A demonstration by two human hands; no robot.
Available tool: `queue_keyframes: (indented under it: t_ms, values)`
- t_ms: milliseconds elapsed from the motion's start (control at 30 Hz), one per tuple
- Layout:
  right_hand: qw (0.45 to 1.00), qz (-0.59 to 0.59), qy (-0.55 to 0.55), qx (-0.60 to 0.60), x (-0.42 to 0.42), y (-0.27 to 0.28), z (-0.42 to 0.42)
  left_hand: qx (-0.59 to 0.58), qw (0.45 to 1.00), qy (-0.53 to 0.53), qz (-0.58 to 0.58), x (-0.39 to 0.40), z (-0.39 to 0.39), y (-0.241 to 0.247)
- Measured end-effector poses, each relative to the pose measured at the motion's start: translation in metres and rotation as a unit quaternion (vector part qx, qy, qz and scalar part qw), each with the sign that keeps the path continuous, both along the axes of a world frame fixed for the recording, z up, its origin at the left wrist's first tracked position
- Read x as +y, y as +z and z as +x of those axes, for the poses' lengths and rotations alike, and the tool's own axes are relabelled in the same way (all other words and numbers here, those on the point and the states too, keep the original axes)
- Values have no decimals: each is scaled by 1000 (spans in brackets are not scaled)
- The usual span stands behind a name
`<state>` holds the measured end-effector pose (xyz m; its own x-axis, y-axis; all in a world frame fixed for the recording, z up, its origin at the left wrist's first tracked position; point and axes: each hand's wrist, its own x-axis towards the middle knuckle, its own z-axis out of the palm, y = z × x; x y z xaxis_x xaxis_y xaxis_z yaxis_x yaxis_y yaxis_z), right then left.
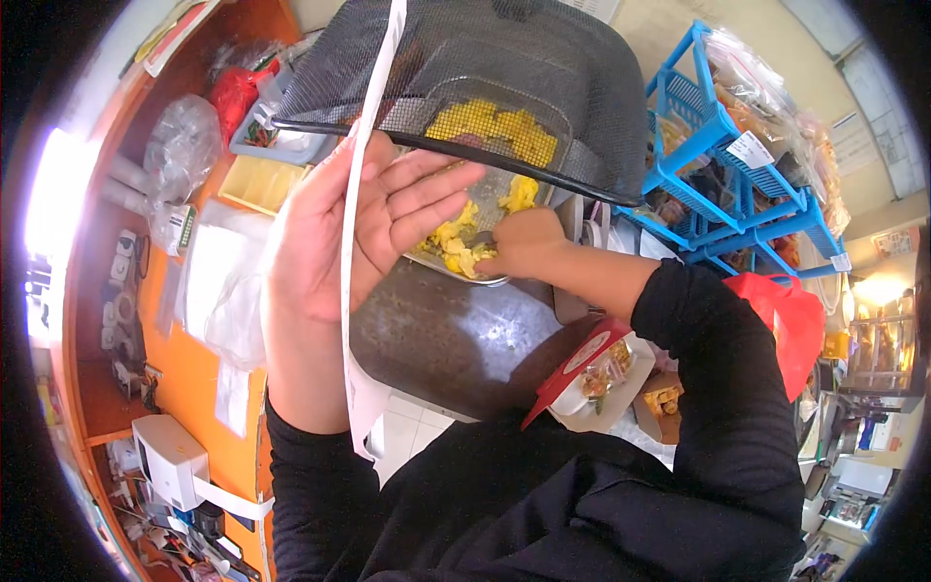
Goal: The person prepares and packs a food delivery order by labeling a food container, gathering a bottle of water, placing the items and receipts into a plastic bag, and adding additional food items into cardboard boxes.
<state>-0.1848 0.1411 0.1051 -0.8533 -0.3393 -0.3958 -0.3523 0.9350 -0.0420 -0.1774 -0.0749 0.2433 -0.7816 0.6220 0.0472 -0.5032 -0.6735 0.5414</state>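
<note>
My left hand [364, 218] is raised palm-up with fingers extended, its upper side against the black rim of a mesh food cover [538, 44], which is tilted up. A long white paper strip [353, 240] hangs across that palm. Beneath the cover, a metal tray [502, 189] holds lumps of yellow food [454, 240]. My right hand [527, 236] is curled into a fist inside the tray, against the near yellow lumps. A grey edge shows by its fingers, too blurred to name. More yellow pieces [502, 131] show through the mesh in a clear-walled container.
A dark metal surface [436, 327] lies in front of the tray. Right: a blue tiered plastic rack [727, 189] with bagged goods, a red bag [778, 320], an open red-and-white food box [604, 371]. Left: an orange counter [196, 393] with plastic bags [233, 291] and a white device [171, 462].
</note>
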Motion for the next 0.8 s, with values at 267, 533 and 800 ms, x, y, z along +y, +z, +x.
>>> queue_keyframes:
  t_ms: [267,533,800]
  values:
    - [970,-105,-206,-78,61,67,18,33,999,17,-22,6,2,-9]
    - [912,-154,-380,-31,125,133,177,41,999,12,15,-8,11,-15]
    - [934,-80,-311,155,142,14,293,36,998,-14,48,1,14,-5]
